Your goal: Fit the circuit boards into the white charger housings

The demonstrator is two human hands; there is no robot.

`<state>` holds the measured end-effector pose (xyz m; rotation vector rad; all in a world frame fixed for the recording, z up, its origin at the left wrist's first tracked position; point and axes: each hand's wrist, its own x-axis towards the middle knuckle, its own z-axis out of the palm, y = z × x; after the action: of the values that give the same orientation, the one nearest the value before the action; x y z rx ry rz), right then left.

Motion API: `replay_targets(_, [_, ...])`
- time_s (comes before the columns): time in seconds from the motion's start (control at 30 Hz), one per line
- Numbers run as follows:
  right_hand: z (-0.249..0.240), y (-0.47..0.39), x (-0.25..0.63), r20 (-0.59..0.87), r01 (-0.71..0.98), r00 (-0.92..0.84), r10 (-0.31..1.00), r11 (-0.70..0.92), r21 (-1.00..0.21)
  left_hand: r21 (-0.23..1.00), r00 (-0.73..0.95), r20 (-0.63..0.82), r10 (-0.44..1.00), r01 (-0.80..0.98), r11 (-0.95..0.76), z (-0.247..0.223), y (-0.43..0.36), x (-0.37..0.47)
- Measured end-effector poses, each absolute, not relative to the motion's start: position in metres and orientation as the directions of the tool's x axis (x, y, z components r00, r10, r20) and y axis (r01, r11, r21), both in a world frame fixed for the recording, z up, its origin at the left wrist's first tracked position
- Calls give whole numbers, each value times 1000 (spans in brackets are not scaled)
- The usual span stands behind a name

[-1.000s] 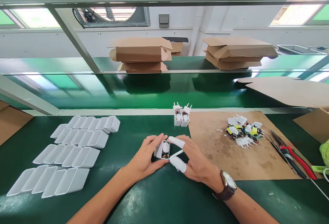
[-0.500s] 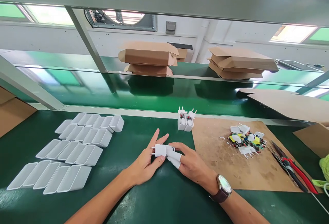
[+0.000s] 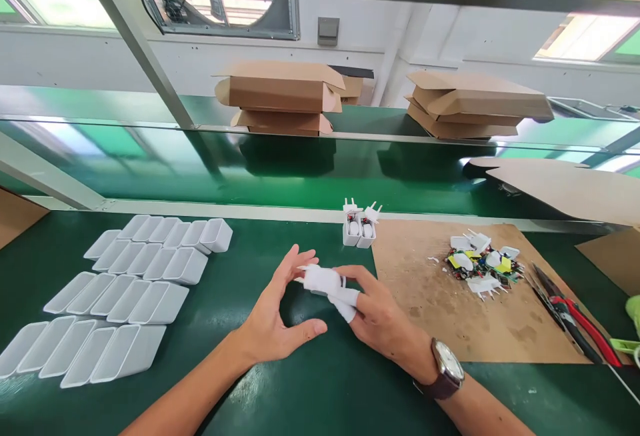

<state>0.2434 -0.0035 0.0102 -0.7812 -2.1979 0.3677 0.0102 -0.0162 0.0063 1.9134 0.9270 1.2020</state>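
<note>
My right hand [image 3: 383,313], with white coverings on some fingers, grips a white plug adapter [image 3: 321,279] whose prongs point left. My left hand [image 3: 273,316] is open around the prong end, its thumb spread away below and its fingers behind the prongs. Whether a left fingertip touches the prongs I cannot tell. Beyond the hands stand two white adapter housings [image 3: 359,236] with parts inside and pronged caps tilted on top. Rows of open white plastic housings [image 3: 163,303] lie to the left of my left hand.
A brown cardboard sheet [image 3: 415,316] lies on the right, bearing a pile of circuit boards and pronged white pieces [image 3: 483,264]. Red-and-black pliers [image 3: 575,319] rest at its right edge. Folded cartons [image 3: 280,96] sit on the shelf behind.
My left thumb and fingers have come off the adapter and spread open. My right hand keeps hold of it, now slightly higher and turned. The view has shifted a little.
</note>
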Motion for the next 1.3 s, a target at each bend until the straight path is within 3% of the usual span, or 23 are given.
replay_targets(0.17, [6,-5,242,498,481,-564,659,752,-450,706,279,527,803,383,-596,8,-12,12])
replay_targets(0.4, [13,-4,239,502,432,-553,665,744,-509,834,137,455,880,279,-475,3,-8,14])
replay_targets(0.63, [9,-4,242,514,499,-560,650,760,-418,847,129,446,886,258,-465,1,-8,16])
replay_targets(0.77, [6,-2,242,588,431,-515,623,782,-451,846,133,449,884,256,-468,-1,-9,14])
replay_targets(0.97, [5,-4,243,479,462,-453,752,657,-595,849,154,446,882,237,-471,3,-9,15])
replay_targets(1.13, [6,-1,244,541,386,-502,675,735,-558,850,159,430,889,260,-458,6,-10,15])
replay_targets(1.3, [5,-2,242,506,442,-516,692,720,-534,864,161,403,901,257,-432,5,-10,15])
